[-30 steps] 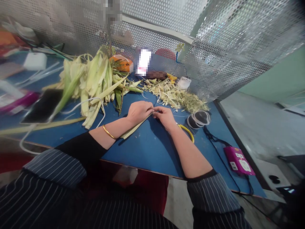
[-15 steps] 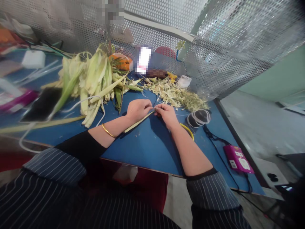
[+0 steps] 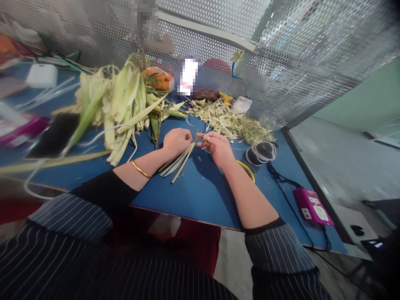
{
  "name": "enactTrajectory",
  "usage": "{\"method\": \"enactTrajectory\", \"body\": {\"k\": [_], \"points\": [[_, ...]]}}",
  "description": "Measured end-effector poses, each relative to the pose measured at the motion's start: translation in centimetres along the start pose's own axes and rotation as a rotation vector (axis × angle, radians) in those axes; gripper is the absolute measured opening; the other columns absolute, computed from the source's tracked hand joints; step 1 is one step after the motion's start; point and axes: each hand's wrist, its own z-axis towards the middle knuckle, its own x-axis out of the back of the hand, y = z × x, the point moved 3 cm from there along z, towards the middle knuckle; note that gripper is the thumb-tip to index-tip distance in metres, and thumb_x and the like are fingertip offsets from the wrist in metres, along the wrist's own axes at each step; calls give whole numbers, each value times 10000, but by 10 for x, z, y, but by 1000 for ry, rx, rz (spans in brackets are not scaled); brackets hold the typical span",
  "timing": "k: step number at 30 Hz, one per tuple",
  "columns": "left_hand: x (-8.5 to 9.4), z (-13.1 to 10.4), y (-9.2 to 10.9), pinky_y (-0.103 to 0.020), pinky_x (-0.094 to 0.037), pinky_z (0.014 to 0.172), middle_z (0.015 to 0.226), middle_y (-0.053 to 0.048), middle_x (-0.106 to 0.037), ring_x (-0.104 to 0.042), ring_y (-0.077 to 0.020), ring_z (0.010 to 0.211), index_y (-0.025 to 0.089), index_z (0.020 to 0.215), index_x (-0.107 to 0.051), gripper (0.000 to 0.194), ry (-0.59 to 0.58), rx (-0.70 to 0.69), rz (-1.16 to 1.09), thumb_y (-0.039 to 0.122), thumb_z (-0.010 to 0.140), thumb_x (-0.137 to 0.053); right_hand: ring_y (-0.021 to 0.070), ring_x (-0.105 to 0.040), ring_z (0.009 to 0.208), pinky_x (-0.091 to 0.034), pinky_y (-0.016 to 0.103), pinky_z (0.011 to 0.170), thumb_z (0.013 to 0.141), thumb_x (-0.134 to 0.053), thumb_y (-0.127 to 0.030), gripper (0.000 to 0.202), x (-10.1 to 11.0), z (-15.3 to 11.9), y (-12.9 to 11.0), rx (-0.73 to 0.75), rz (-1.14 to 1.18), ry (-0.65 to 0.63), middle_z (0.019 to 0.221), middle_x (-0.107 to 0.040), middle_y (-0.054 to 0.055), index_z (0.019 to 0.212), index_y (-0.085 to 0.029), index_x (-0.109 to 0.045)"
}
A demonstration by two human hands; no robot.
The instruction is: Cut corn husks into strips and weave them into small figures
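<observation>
Two bare hands meet around the middle of the frame, forearms coming up from the lower left and lower right corners like a lopsided tent. The left hand [image 3: 177,143] is knuckles-up with the fingers curled in, pinching the top end of a few narrow pale-green strips [image 3: 182,161]; their loose ends fan down toward the worktop [image 3: 200,198], just beside the wrist with the gold bangle [image 3: 141,170]. The right hand [image 3: 218,149] is right across from it, fingers bent and tips bunched near the top of the strips, but honestly I can't tell whether it's gripping anything, too small to make out. Compared with a second ago, the fingertips aren't jammed together anymore, there's a little gap, and what looked like a single flat strip under the left forearm is now spread into several. The big heap of husks [image 3: 125,98] at upper left and the shredded scraps [image 3: 226,120] right of top center look the same, and so does the dark spool [image 3: 261,155] over by the right forearm.
</observation>
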Motion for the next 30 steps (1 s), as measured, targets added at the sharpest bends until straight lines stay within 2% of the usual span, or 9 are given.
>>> {"method": "enactTrajectory", "body": {"k": [3,5,9,13,16,18,24,30], "points": [[-1,1,1,-272,-335,552,605,-8,-609,-491,-138,579,192,610,-656,172,-73,-7,-137,297,718,-573,120,-641,645,-466,238,595,688,-565,-273,121,0,1,3,-57,73,15,783,-668,2,753,-208,-486],[-2,2,2,-255,-328,536,562,10,-552,-452,-117,556,177,561,-599,200,-122,37,-359,313,707,-589,111,-622,594,-458,232,575,688,-563,-254,103,2,3,5,-57,74,43,676,-616,-27,737,-205,-486],[-6,1,6,-230,-319,497,545,27,-490,-401,-80,509,168,555,-524,179,-181,176,-852,257,688,-606,111,-609,585,-467,244,586,701,-566,-260,90,1,4,8,-31,48,10,661,-608,-27,729,-202,-502],[-9,-2,13,-232,-278,451,531,24,-485,-395,-72,463,172,596,-511,149,-249,229,-1067,219,719,-581,115,-608,598,-470,251,604,717,-564,-274,93,-2,2,7,-19,7,-25,657,-610,-21,739,-202,-509],[-11,-3,15,-229,-281,450,542,11,-527,-417,-71,453,171,624,-506,170,-271,229,-1029,223,782,-542,117,-607,595,-466,252,599,726,-563,-274,92,-3,1,6,-17,-17,-26,646,-602,-24,733,-204,-504],[-11,-3,15,-223,-281,454,509,24,-503,-405,-67,441,170,626,-506,184,-262,208,-937,216,802,-532,113,-599,577,-458,252,591,738,-556,-271,88,-4,0,5,-3,-60,-35,637,-592,-31,723,-203,-502],[-11,-1,15,-222,-250,471,443,59,-416,-329,-64,434,165,576,-508,196,-218,125,-784,187,769,-534,111,-558,547,-441,259,605,785,-485,-213,79,-6,-2,0,147,-391,-61,576,-574,-48,706,-213,-495],[-10,-2,16,-229,-299,512,442,58,-432,-351,-72,452,160,542,-515,178,-195,143,-738,177,718,-537,123,-563,565,-451,276,639,806,-464,-199,108,-4,1,4,175,-548,-81,569,-582,-44,704,-224,-489]]}}
